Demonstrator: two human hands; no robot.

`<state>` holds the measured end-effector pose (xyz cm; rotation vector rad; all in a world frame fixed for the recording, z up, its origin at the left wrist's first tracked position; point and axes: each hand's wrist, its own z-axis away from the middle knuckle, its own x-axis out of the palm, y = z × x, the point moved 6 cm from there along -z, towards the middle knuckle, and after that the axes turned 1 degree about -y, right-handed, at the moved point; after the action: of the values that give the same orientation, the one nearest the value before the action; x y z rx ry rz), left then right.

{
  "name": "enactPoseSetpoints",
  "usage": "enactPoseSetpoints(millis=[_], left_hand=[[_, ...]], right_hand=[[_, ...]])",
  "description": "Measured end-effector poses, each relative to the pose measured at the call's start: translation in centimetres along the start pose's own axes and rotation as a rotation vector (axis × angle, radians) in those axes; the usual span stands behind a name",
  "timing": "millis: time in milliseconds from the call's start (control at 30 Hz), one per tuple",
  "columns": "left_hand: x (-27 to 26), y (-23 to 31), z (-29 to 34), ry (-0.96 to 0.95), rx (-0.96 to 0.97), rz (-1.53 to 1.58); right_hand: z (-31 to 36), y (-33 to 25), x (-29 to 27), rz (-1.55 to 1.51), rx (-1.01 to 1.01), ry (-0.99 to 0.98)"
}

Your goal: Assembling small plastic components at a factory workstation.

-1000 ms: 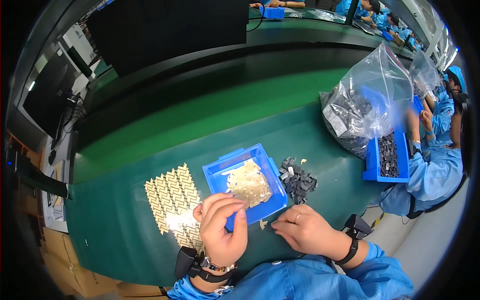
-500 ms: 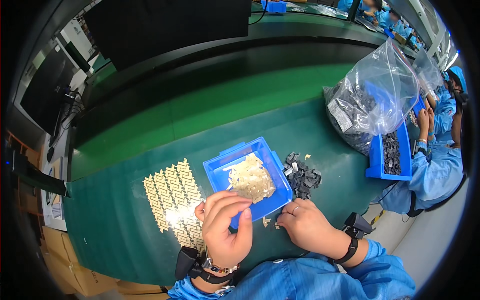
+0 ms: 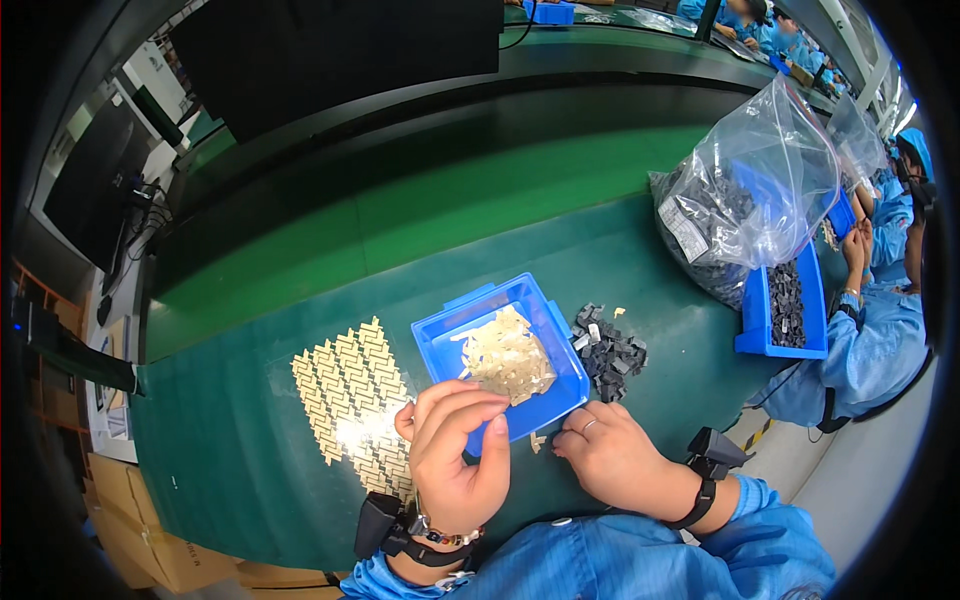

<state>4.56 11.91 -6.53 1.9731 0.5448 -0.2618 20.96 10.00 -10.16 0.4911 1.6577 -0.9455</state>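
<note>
A blue plastic bin (image 3: 437,345) holds a heap of small pale yellow pieces (image 3: 508,360). Over its near left edge is my left hand (image 3: 455,455), fingers bent and thumb apart from them, with nothing visible between. Low on the table at the bin's near right corner, my right hand (image 3: 615,455) has its fingers curled together; their tips hide whatever they hold. One loose pale piece (image 3: 537,442) lies just left of those fingertips. Left of the bin, a sheet of pale pieces in zigzag rows (image 3: 350,390) lies flat, partly behind my left hand.
Black plastic parts (image 3: 608,355) are piled right of the bin. Farther right, a clear bag (image 3: 700,220) of dark parts leans on another blue bin (image 3: 785,350) with dark parts. A co-worker in blue (image 3: 870,330) sits at the right. A dark monitor (image 3: 340,60) stands at the back.
My right fingers have shifted slightly and now cover a loose pale piece that showed beside their tips. My left hand keeps nearly the same pose. The whole view has moved slightly.
</note>
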Motion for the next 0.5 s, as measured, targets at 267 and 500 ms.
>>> enactPoseSetpoints(millis=[267,500], left_hand=[[-0.15,0.23,0.02,0.000,0.006,-0.009],[-0.05,0.07,-0.01,-0.001,0.016,-0.007]], right_hand=[[0.33,0.59,0.01,-0.016,-0.009,0.049],[0.13,0.21,-0.46,0.035,-0.070,0.083]])
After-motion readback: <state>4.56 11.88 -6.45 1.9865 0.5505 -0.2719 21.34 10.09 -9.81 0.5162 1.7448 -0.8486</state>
